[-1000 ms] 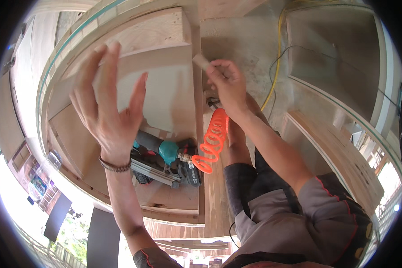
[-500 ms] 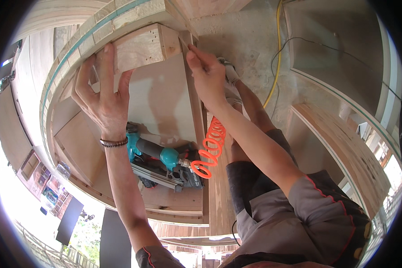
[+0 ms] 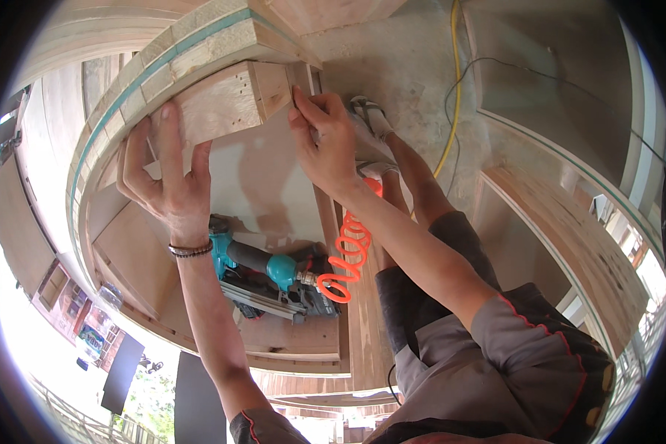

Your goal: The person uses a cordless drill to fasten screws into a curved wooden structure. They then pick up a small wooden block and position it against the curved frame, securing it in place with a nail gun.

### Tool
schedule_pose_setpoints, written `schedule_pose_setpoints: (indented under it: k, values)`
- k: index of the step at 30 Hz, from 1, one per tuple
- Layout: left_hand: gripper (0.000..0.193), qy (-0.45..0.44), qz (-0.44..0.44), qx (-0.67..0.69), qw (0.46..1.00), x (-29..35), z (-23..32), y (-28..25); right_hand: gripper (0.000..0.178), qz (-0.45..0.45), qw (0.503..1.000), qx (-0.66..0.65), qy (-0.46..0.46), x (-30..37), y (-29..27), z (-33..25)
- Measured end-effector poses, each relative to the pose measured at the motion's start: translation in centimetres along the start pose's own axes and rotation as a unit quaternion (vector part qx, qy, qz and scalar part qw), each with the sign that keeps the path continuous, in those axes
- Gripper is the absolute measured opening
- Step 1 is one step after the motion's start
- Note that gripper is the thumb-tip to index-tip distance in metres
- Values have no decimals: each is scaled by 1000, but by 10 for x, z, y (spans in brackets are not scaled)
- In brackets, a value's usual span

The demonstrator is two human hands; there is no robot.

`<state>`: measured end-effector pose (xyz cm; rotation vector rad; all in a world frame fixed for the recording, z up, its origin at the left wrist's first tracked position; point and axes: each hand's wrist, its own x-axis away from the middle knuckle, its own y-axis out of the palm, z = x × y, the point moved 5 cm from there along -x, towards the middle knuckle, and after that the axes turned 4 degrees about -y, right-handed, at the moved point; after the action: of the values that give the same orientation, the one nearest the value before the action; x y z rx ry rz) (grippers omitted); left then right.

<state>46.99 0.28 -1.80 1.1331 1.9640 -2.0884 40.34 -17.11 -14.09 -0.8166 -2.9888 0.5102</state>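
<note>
A pale wooden block (image 3: pixel 226 100) sits against the inside of a curved laminated wooden rim (image 3: pixel 126 89). My left hand (image 3: pixel 166 181) presses flat on the block's lower face, fingers spread. My right hand (image 3: pixel 325 144) pinches the block's right end, where a thin upright wooden strip (image 3: pixel 307 74) meets it. Below my hands a teal and black nail gun (image 3: pixel 270 277) lies on a plywood panel (image 3: pixel 274 177), joined to a coiled orange air hose (image 3: pixel 348 248).
A yellow cable (image 3: pixel 455 103) and a thin black cable (image 3: pixel 510 70) run across the concrete floor (image 3: pixel 407 66). My shoes (image 3: pixel 370 122) stand on it. Another curved wooden frame (image 3: pixel 570 237) lies at the right. Windows show at the lower left.
My left hand went from raised and open in the air to flat against the block. My right hand moved up to the block's right end. The view shifted closer to the rim.
</note>
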Motion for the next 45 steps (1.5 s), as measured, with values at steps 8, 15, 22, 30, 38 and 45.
schedule_pose_setpoints:
  k: [8, 15, 22, 30, 38, 45]
  values:
    - [57, 14, 32, 3, 999, 3, -7, 5, 31, -40, 994, -72, 71, -8, 0, 15]
    - [59, 28, 42, 4, 999, 4, -8, 6, 31, -71, 982, -103, 142, -7, -5, 15]
    - [58, 34, 38, 16, 999, 4, -10, 6, 30, -63, 990, -74, 107, -9, -8, 6]
    - [57, 34, 44, 44, 997, 3, -10, 6, 31, -96, 990, -78, 73, -18, -9, 8]
    - [52, 45, 58, 20, 997, 3, -13, 5, 37, -151, 978, -125, 65, -14, -14, 15]
    - [52, 71, 71, 22, 995, 3, -17, 7, 33, -117, 984, -115, 75, -12, -12, 17]
